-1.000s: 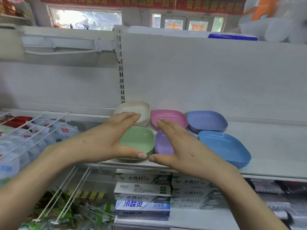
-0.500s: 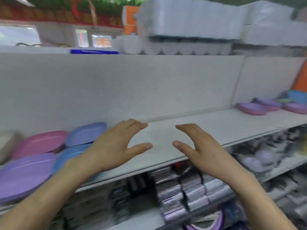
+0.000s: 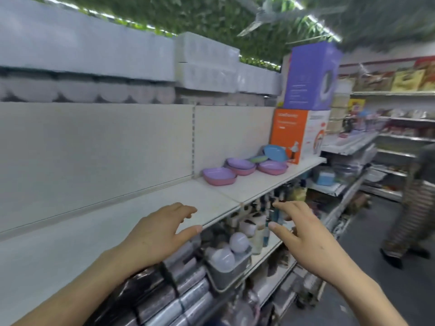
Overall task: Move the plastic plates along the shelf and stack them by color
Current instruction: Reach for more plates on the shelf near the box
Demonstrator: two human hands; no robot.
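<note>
The fingers of the left hand are spread and loosely bent, holding nothing, above the front edge of a white shelf. The right hand is level with it, just off the shelf edge, its fingers likewise apart and empty. Well beyond both hands, farther right along the same shelf, sit the plates: purple ones on pink ones in three low piles, with a green and a blue one behind, near an orange box. Bulbs lie on the level below. A person stands in the aisle at right.
</note>
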